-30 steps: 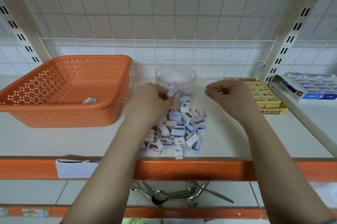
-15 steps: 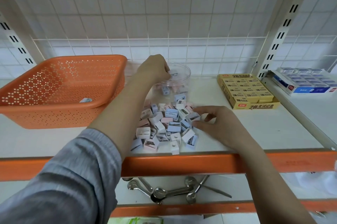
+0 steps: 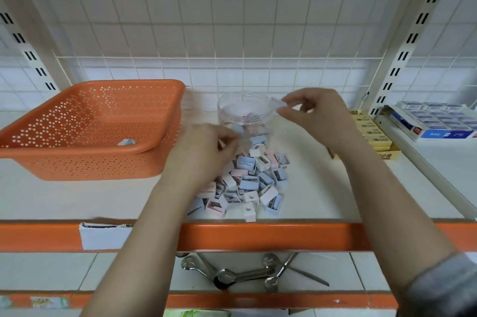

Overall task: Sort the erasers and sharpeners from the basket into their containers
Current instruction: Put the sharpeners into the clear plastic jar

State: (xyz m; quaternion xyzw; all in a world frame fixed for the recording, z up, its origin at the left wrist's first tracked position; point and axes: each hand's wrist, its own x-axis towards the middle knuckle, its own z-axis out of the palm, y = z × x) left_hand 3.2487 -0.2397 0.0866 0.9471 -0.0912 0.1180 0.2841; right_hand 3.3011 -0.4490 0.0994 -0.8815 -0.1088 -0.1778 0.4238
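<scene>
A pile of small pink, blue and white sharpeners (image 3: 254, 179) lies on the white shelf in front of a clear round jar (image 3: 244, 112) with a few sharpeners inside. My right hand (image 3: 315, 112) is raised beside the jar's right rim and pinches a pale sharpener (image 3: 278, 103) in its fingertips. My left hand (image 3: 204, 151) is down at the pile's left side, fingers curled among the sharpeners; what it holds is blurred. The orange basket (image 3: 85, 159) stands at the left with one small item (image 3: 126, 142) in it.
A yellow box of erasers (image 3: 374, 135) sits at the right, partly behind my right arm. Blue and white boxes (image 3: 438, 123) fill the neighbouring shelf. Metal wrenches (image 3: 240, 272) lie on the lower shelf. An orange beam (image 3: 258, 236) edges the shelf front.
My left hand came back from the jar down to the pile. My right hand rose from the pile to the jar's rim with a sharpener.
</scene>
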